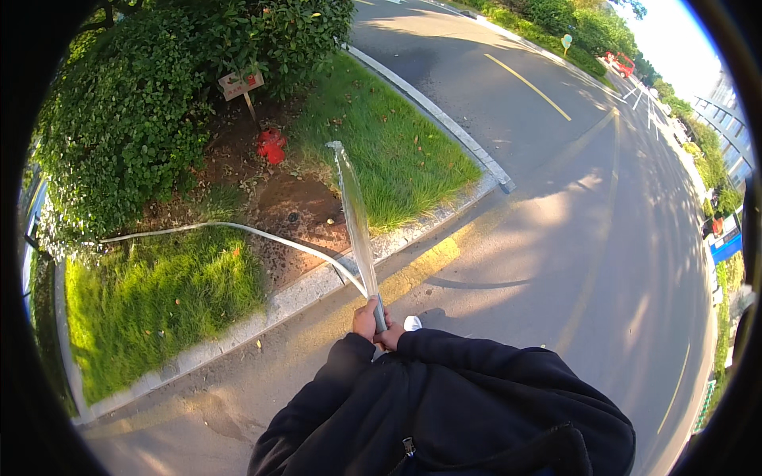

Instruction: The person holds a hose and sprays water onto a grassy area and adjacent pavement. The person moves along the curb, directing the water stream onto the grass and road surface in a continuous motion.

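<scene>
My left hand (364, 319) and my right hand (390, 337) are both closed around the end of a grey hose (380, 314), close to my dark jacket. A clear stream of water (355, 217) shoots from the hose's mouth out over the bare soil and grass. The pale hose (268, 234) runs from near my hands across the curb to the shrub at the left; how it joins the end that I hold is hidden. Beyond the stream, a red fire hydrant (272, 145) stands in the soil, below a small sign (241, 84) on a post.
A stone curb (303, 297) separates the planted bed from the asphalt road (506, 315). A large green shrub (125, 131) fills the upper left, with grass (155, 309) below it. A white shoe tip (412, 323) shows beside my hands. A red vehicle (622, 63) is far off.
</scene>
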`<state>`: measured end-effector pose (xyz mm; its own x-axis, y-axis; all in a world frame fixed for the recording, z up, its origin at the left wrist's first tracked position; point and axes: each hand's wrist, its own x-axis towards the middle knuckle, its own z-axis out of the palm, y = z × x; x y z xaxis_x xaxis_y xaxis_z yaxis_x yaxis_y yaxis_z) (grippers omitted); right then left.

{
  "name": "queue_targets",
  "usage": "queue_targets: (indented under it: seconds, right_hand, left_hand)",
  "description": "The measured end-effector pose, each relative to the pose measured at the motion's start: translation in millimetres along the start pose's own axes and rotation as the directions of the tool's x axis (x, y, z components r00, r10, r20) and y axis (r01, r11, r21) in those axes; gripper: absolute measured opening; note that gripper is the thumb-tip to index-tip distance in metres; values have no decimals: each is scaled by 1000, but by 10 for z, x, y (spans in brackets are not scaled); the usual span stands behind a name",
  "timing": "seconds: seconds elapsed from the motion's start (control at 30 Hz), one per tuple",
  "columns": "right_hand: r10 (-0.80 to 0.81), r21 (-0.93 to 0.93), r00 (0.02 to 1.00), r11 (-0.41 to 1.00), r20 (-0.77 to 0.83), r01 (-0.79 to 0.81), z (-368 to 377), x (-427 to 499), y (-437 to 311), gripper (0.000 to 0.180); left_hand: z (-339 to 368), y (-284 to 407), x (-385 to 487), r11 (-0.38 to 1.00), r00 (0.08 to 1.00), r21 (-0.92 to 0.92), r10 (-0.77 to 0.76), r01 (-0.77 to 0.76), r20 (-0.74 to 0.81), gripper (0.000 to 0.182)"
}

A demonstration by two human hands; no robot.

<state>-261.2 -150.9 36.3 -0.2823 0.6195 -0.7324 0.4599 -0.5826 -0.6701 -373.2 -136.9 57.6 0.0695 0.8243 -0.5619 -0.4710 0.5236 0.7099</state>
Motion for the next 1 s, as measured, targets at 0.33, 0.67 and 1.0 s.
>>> queue_targets:
  seconds: [0.33, 0.67, 1.0]
  right_hand:
    - [-47, -48, 996, 998, 69, 50, -351, 301, -42, 23]
    - [-43, 13, 998, 999, 40, 42, -574, 199, -143, 24]
    - [3, 35, 1000, 999, 21, -4, -672, 318, 103, 24]
  left_hand:
    - [262, 144, 276, 1000, 991, 1, 11, -11, -133, 43]
    - [376, -10, 518, 994, 984, -100, -53, 36, -170, 41]
    - [521, -79, 615, 984, 978, -82, -165, 155, -125, 37]
